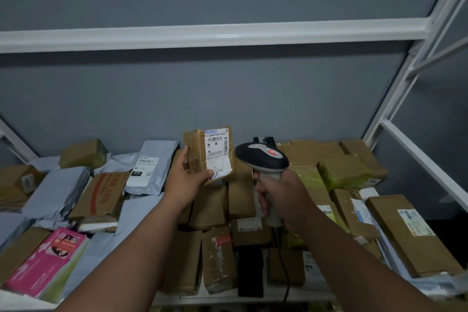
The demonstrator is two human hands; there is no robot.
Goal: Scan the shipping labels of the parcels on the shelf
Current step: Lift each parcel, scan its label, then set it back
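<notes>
- I'm watching the left hand (pixel 186 177) holding a small taped cardboard parcel (pixel 208 154) upright above the shelf's pile, thumb and fingers pinching its lower left edge.
- The right hand (pixel 281 196) is wrapping around the grip of the barcode scanner (pixel 262 159), its head sitting just beside the shipping label (pixel 217 150).
- I'm judging the scanner angled past the barcode; a misread seems likely.
- The label's lower corner is peeling, which could spoil the read.
- That edge pinch looks light; the parcel could slip.
</notes>
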